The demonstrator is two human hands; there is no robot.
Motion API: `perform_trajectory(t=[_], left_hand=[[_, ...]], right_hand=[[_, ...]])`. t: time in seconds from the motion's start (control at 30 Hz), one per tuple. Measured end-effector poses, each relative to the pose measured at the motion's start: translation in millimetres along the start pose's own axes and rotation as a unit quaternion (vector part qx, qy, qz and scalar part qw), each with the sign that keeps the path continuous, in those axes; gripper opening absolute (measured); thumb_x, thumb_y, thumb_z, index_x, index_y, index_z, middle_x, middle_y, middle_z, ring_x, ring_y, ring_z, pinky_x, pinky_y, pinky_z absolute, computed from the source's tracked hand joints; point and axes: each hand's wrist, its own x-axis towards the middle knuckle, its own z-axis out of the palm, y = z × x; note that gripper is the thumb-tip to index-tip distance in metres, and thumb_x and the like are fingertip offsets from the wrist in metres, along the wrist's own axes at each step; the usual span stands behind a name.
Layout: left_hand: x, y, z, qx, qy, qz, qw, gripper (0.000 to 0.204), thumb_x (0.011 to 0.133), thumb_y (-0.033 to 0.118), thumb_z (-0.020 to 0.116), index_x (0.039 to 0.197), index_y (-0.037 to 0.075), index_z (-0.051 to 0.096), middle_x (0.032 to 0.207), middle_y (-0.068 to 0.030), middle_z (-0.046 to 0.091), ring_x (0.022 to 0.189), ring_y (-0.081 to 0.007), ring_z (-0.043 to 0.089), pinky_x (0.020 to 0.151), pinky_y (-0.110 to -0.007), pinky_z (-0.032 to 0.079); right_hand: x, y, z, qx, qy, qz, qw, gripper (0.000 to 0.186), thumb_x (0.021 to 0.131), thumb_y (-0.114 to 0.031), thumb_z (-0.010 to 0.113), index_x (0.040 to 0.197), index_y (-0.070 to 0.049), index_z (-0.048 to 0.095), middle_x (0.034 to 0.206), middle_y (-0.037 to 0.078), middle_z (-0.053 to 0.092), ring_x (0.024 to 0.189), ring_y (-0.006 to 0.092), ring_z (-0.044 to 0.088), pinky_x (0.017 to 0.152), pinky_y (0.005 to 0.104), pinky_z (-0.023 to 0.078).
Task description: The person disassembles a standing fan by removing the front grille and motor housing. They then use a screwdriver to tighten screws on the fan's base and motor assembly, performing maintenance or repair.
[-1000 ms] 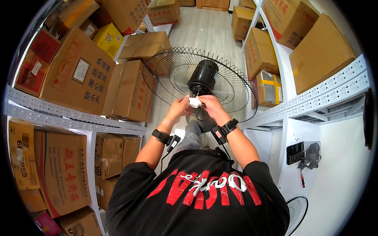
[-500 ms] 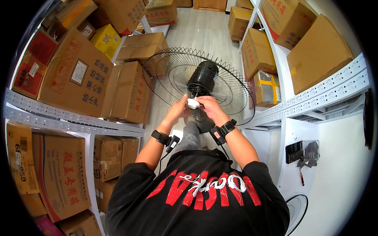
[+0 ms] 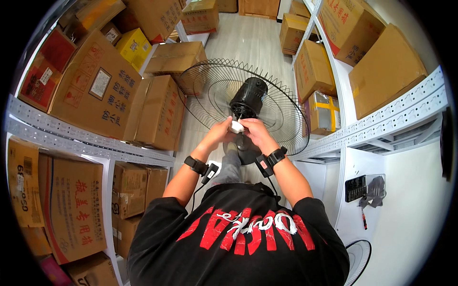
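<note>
In front of me stands a large black fan, its round wire guard (image 3: 285, 102) spreading beyond my hands and its motor housing (image 3: 249, 95) facing me. A small white piece (image 3: 236, 127), too small to identify exactly, sits just below the housing. My left hand (image 3: 221, 129) pinches it from the left side. From the other side, my right hand (image 3: 255, 129) has its fingertips closed at the piece's upper right edge. Both hands nearly meet there, and the fingers hide part of it. The dark fan base (image 3: 246, 156) shows below, beside my leg.
White metal shelves (image 3: 90, 145) line the left, loaded with cardboard cartons (image 3: 98, 90). More cartons (image 3: 389, 71) fill the right-hand shelf. A calculator (image 3: 355, 189), a grey bag (image 3: 376, 188) and a red-and-black screwdriver (image 3: 364, 219) lie at right. Another round fan guard (image 3: 359, 260) stands lower right.
My hands have shifted slightly to the right, staying at the white piece. The left fingers sit closer around it. The view of the fan and shelves has shifted a little.
</note>
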Motion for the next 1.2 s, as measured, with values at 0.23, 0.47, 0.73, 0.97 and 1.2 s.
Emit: perform_trajectory(t=[0.23, 0.47, 0.73, 0.97, 1.2], left_hand=[[-25.0, 43.8, -5.5, -0.01, -0.01, 0.107, 0.994, 0.065, 0.097, 0.055, 0.043, 0.115, -0.005, 0.058, 0.112, -0.0193, 0.064, 0.102, -0.0284, 0.064, 0.092, -0.038, 0.05], [-4.3, 9.1, -7.5, 0.032, 0.012, -0.033, 0.999, 0.062, 0.098, 0.053, 0.043, 0.122, -0.003, 0.054, 0.116, -0.0173, 0.061, 0.11, -0.03, 0.06, 0.093, -0.039, 0.05], [-30.0, 45.6, -3.1, -0.011, 0.026, 0.133, 0.991, 0.058, 0.099, 0.049, 0.045, 0.116, -0.006, 0.057, 0.103, -0.0172, 0.067, 0.096, -0.0249, 0.066, 0.085, -0.035, 0.053], [-14.7, 16.6, -3.8, -0.054, -0.007, 0.03, 0.998, 0.06, 0.098, 0.051, 0.045, 0.114, -0.005, 0.059, 0.106, -0.0163, 0.066, 0.097, -0.0264, 0.065, 0.091, -0.037, 0.051], [-20.1, 40.1, -15.7, -0.002, 0.018, 0.1, 0.995, 0.053, 0.1, 0.046, 0.044, 0.114, -0.004, 0.059, 0.107, -0.0144, 0.067, 0.094, -0.0222, 0.066, 0.087, -0.035, 0.051]], right_hand=[[0.5, -1.9, -5.8, 0.008, -0.005, -0.005, 1.0, 0.014, 0.086, -0.02, 0.071, 0.093, -0.007, 0.071, 0.082, -0.001, 0.066, 0.07, 0.0085, 0.053, 0.064, 0.0245, 0.038], [-2.2, -3.2, 0.5, 0.005, -0.011, 0.002, 1.0, 0.013, 0.087, -0.019, 0.07, 0.093, -0.007, 0.07, 0.082, -0.001, 0.066, 0.07, 0.0088, 0.053, 0.064, 0.0241, 0.038], [-4.1, -9.9, -5.5, -0.008, 0.003, 0.002, 1.0, 0.015, 0.088, -0.018, 0.068, 0.095, -0.004, 0.07, 0.085, 0.001, 0.068, 0.073, 0.0105, 0.057, 0.067, 0.0253, 0.042], [-0.2, -6.4, -1.4, 0.01, -0.007, -0.006, 1.0, 0.014, 0.086, -0.017, 0.07, 0.092, -0.004, 0.07, 0.078, -0.001, 0.066, 0.063, 0.0073, 0.052, 0.055, 0.0224, 0.036], [-3.9, -4.9, 1.3, 0.004, 0.005, -0.003, 1.0, 0.014, 0.086, -0.016, 0.07, 0.092, -0.004, 0.07, 0.08, 0.001, 0.067, 0.065, 0.0091, 0.055, 0.057, 0.0235, 0.038]])
